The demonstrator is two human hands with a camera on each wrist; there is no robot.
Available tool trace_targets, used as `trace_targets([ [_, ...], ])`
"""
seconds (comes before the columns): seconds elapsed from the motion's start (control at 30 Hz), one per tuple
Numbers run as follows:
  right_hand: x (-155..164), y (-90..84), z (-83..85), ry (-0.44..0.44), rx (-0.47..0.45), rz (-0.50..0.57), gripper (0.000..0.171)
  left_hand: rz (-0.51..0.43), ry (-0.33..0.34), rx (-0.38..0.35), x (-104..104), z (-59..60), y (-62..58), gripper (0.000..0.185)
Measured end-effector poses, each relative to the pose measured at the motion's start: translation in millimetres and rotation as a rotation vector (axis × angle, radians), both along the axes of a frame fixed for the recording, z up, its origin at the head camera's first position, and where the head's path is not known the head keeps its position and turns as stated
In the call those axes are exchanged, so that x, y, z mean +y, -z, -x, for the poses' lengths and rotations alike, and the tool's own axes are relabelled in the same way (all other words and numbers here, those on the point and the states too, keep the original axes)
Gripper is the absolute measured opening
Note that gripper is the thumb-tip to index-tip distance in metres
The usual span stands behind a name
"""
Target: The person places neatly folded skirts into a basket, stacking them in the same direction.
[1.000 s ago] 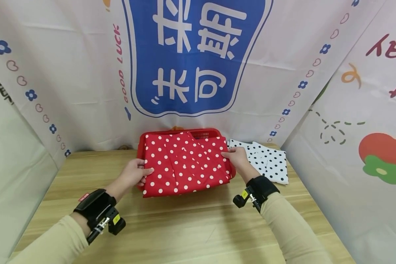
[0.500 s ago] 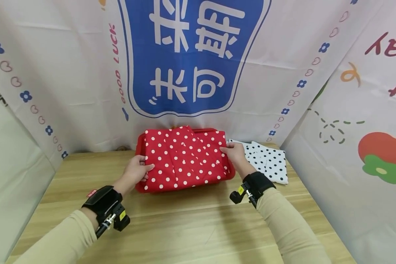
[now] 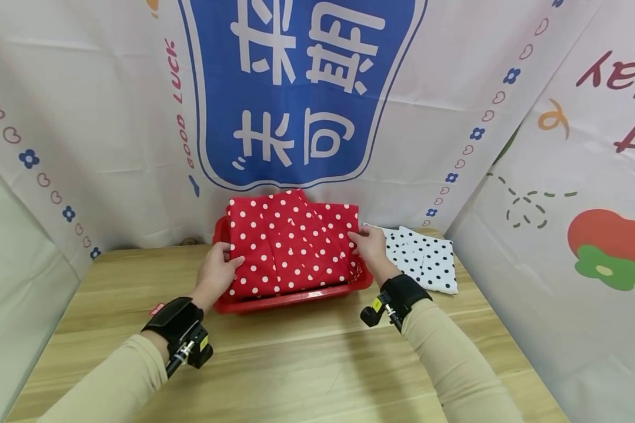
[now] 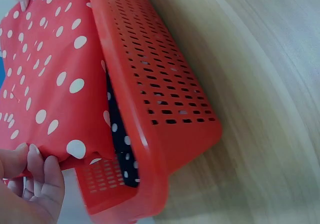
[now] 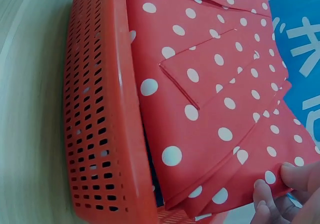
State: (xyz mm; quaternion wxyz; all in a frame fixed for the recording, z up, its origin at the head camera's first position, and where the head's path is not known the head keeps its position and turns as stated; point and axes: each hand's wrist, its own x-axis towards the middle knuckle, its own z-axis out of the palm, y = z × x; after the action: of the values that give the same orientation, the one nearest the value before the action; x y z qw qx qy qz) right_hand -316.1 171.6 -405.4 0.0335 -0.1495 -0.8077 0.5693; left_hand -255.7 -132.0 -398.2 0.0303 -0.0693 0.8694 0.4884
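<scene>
A folded red cloth with white polka dots (image 3: 291,247) hangs over the red plastic basket (image 3: 296,298), its far edge raised. A stitched, pocket-like patch (image 5: 195,76) shows on it in the right wrist view. My left hand (image 3: 217,270) pinches its left edge, thumb on top and fingers beneath. At the right edge, my right hand (image 3: 370,247) pinches it between thumb and fingers. Below it, inside the basket, lies a black cloth with white dots (image 4: 117,129), mostly hidden; the left wrist view shows a strip of it.
To the right of the basket, a folded white cloth with black dots (image 3: 423,258) lies on the wooden table (image 3: 307,364). Behind the basket hangs a white printed curtain (image 3: 127,147), with more printed fabric (image 3: 587,176) along the right side.
Both hands have carried the red cloth away from me, over the basket, and its far edge has tilted up. The basket's near rim has come into sight.
</scene>
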Motion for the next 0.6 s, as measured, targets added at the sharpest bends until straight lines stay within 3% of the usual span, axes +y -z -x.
trace_targets([
  [0.3,-1,10.8,3.1,0.008,-0.037,-0.011,0.03,-0.025,-0.014,-0.043,6,4.1,17.1,0.047],
  [0.6,-4,20.1,5.5,-0.013,-0.059,-0.001,0.031,0.02,-0.046,-0.003,8,10.3,31.0,0.043],
])
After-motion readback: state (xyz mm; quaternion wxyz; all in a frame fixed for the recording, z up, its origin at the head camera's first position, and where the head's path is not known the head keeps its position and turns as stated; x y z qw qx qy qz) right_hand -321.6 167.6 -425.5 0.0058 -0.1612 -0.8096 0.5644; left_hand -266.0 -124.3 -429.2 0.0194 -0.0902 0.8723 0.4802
